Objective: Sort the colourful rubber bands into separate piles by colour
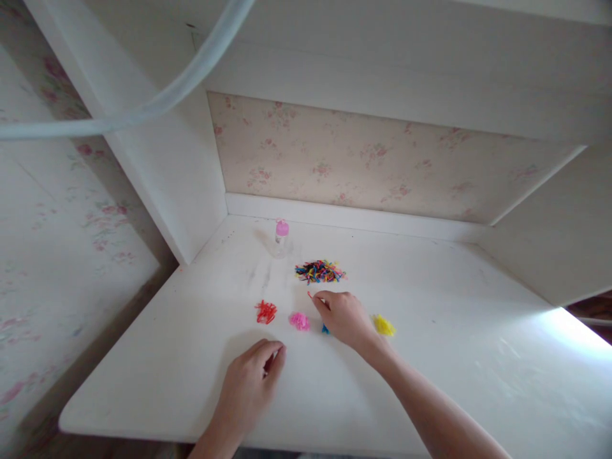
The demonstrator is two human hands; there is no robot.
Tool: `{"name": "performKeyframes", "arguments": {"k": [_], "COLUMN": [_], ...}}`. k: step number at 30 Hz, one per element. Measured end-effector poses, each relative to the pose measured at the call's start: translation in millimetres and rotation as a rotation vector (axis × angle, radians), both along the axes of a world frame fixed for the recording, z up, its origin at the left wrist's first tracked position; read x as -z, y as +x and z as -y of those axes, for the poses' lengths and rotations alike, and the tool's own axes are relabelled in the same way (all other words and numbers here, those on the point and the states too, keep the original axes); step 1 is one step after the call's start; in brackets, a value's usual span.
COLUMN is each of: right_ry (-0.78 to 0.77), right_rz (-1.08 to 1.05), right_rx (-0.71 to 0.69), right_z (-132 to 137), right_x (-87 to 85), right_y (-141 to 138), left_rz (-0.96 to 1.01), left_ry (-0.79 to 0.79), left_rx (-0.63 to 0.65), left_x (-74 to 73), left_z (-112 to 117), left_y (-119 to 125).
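My right hand [345, 316] reaches forward over the white desk [430, 357], pinching a small red piece [310, 295] at its fingertips. Just beyond it lies a mixed heap of many-coloured small pieces [319, 271]. Sorted little heaps lie in a row: red [266, 312], pink [299, 320], a bit of blue [325, 329] mostly hidden under my right hand, and yellow [384, 325]. My left hand [252, 379] rests on the desk nearer me, fingers curled loosely, nothing visible in them.
A small clear bottle with a pink cap [282, 237] stands at the back left of the desk. White side panels and a shelf enclose the desk; floral wallpaper [363, 159] is behind. A pale tube [143, 108] arcs across the upper left.
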State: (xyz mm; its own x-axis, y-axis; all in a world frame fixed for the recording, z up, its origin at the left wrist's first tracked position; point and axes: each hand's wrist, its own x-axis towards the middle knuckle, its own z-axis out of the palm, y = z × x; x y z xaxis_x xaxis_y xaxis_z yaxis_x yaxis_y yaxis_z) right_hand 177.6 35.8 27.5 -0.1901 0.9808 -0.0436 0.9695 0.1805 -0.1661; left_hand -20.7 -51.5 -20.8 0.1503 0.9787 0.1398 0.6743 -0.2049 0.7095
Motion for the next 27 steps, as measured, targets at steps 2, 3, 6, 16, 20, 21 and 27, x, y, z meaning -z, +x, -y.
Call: {"name": "performKeyframes", "arguments": {"k": [2, 3, 6, 16, 20, 21, 27], "right_ry": [0.026, 0.035, 0.037, 0.020, 0.111, 0.133, 0.150], "right_rz": [-0.056, -0.072, -0.060, -0.018, -0.089, -0.132, -0.490], "right_rx": [-0.065, -0.093, -0.138, -0.226, -0.187, -0.178, -0.054], "right_z": [8.4, 11.0, 12.0, 4.8, 19.5, 25.4, 71.8], "right_x": [-1.0, -1.0, -0.8, -2.4, -4.9, -4.4, 19.3], "right_y": [-15.0, -23.2, -47.8, -80.0, -53.1, -43.8, 15.9], "left_rz": [-0.005, -0.010, -0.029, -0.058, -0.047, -0.043, -0.074], "left_ry": [-0.005, -0.007, -0.008, 0.000, 0.001, 0.000, -0.052], "left_rx": [0.000, 0.000, 0.001, -0.007, 0.006, 0.005, -0.016], "left_x": [-1.6, -2.0, -1.4, 1.3, 0.2, 0.0, -9.8], "left_z": [1.1, 1.6, 2.3, -0.8, -0.2, 0.1, -4.6], "left_y": [0.3, 0.4, 0.4, 0.3, 0.6, 0.8, 5.4]}}
